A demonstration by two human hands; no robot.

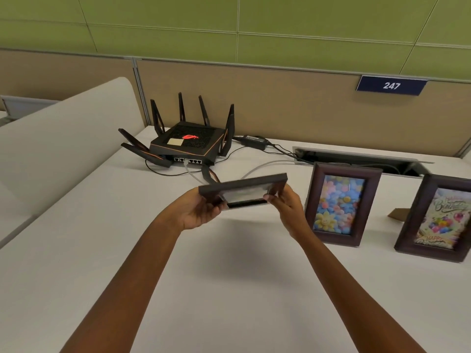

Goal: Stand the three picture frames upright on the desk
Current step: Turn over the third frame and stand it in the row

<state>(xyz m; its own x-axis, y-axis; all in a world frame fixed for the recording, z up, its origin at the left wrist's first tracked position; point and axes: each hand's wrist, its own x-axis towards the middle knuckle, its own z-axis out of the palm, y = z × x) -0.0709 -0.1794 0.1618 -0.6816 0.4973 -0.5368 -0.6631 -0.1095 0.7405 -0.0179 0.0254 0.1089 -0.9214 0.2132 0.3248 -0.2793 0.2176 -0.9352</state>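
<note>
The white desk (229,289) runs wide and mostly bare in the foreground, its matte top meeting a tan partition panel (254,98) at the back, above which the wall is covered in green panels (229,21). A blue number plate reading 247 (391,85) is fixed to the top of the partition on the right. To the left, a rounded white divider (63,138) separates this desk from the next one.

At the back of the desk sits a black router (190,146) with several antennas raised and a red logo lit on top; a power adapter (254,141) lies just beside it, and cables trail toward an open cable slot (356,159) set into the desktop.

Two dark brown picture frames stand upright on the right side of the desk. The flower frame (341,202) shows pastel blossoms, and the birthday frame (438,217) beside it shows balloons and is cut off by the picture's edge. A cardboard-coloured prop (397,212) shows between them.

The third frame (242,191) is held in the air above the desk, in front of the router, tilted nearly flat. The left hand (201,212) curls around its left end, and the right hand (288,207) closes on its right end with the thumb over the near edge.
</note>
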